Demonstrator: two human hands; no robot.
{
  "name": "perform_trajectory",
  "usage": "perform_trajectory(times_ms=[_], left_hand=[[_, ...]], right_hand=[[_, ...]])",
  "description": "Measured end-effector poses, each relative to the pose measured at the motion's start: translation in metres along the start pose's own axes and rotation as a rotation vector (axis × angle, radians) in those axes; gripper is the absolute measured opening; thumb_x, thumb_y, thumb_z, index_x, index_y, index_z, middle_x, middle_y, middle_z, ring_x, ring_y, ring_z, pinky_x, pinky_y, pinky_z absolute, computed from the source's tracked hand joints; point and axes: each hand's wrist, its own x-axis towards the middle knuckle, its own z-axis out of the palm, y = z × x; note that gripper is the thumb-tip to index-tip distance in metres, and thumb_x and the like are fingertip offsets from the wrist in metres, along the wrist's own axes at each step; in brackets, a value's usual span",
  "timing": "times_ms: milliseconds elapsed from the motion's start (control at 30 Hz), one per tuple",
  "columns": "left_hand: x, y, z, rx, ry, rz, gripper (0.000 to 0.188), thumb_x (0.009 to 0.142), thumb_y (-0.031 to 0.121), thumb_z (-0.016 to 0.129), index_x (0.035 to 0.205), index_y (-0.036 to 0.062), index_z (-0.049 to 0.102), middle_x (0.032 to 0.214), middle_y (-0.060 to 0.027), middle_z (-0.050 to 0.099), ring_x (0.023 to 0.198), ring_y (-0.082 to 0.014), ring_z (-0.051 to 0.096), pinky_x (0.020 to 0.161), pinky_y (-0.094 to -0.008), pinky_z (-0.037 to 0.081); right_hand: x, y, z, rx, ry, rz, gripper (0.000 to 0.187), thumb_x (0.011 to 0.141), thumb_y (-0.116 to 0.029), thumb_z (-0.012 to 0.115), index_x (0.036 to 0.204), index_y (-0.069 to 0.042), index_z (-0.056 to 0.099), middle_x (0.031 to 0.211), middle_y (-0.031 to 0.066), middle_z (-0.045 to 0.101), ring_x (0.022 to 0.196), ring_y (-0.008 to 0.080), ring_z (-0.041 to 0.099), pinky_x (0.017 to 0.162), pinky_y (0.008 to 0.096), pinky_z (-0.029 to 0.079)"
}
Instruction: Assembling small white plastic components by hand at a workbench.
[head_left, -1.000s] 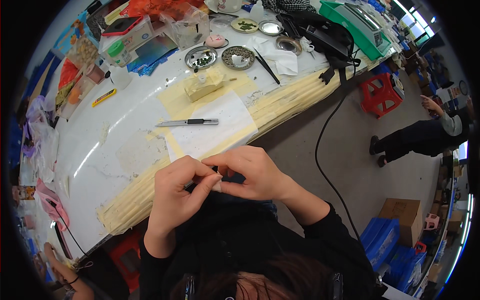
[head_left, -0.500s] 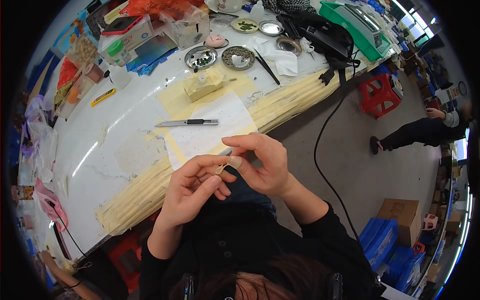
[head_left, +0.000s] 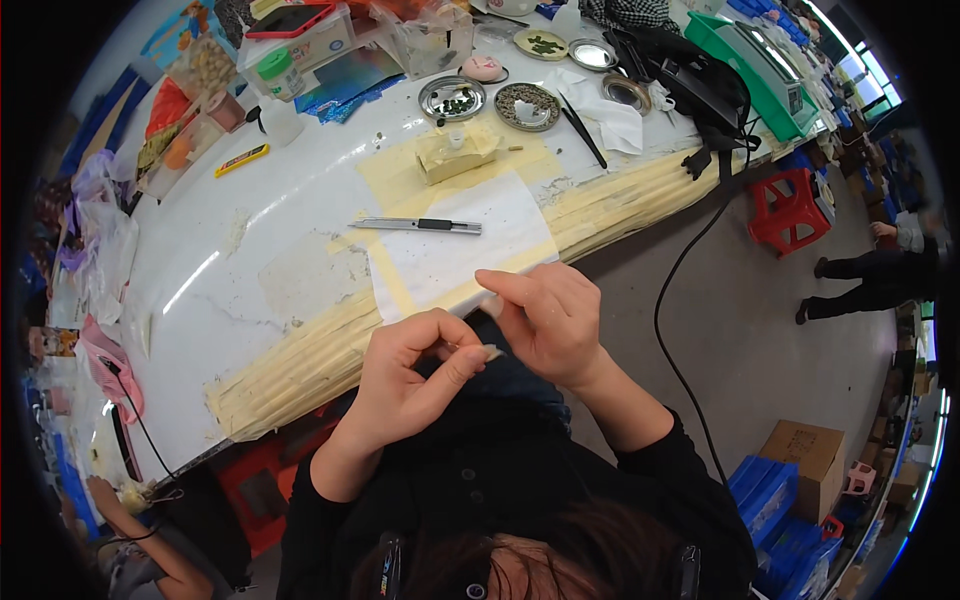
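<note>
My left hand (head_left: pixel 415 375) is closed, with thumb and forefinger pinching a small pale, tape-like strip (head_left: pixel 492 352); its exact kind is unclear. Just right of it, my right hand (head_left: pixel 555 325) holds nothing that I can see. The forefinger points left, apart from the thumb, and the other fingers curl in. A pale wrap (head_left: pixel 491 306) covers the right thumb's tip. Both hands hover at the table's front edge. Beyond them, a craft knife (head_left: pixel 435 225) with a black grip lies on a white paper sheet (head_left: pixel 490 250) taped to the table.
A tan block (head_left: pixel 455 158) sits behind the knife, near round metal dishes (head_left: pixel 528 107) of small pieces and black tweezers (head_left: pixel 583 130). At left lies a yellow box (head_left: pixel 242 161). Padding (head_left: pixel 300 375) lines the table's edge. A black cable (head_left: pixel 660 330) hangs at right; another person stands beyond.
My hands have come apart. The left fingers have closed on the pale strip and drawn it away from the right thumb. The whole view has shifted, moving the table slightly right and up.
</note>
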Motion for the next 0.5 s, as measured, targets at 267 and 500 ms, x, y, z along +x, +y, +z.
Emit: perform_trajectory(times_ms=[267,500], left_hand=[[0.005,0.011,-0.006,0.245,0.188,0.251,0.016,0.085,0.003,0.072,0.097,-0.0028,0.062,0.091,-0.0085,0.064,0.081,-0.0108,0.062,0.068,-0.023,0.053],[0.008,0.002,-0.004,0.323,0.129,0.231,0.018,0.082,-0.004,0.071,0.098,0.0002,0.066,0.094,-0.0082,0.066,0.084,-0.0137,0.065,0.071,-0.0248,0.055]], right_hand=[[-0.008,0.0,0.003,0.258,-0.09,0.231,0.033,0.073,-0.007,0.076,0.105,-0.008,0.067,0.068,0.0013,0.062,0.056,0.0164,0.058,0.054,0.0283,0.046],[-0.001,-0.007,0.004,0.41,-0.155,0.218,0.044,0.071,-0.008,0.078,0.112,-0.008,0.064,0.076,0.0038,0.064,0.059,0.0163,0.059,0.056,0.0284,0.048]])
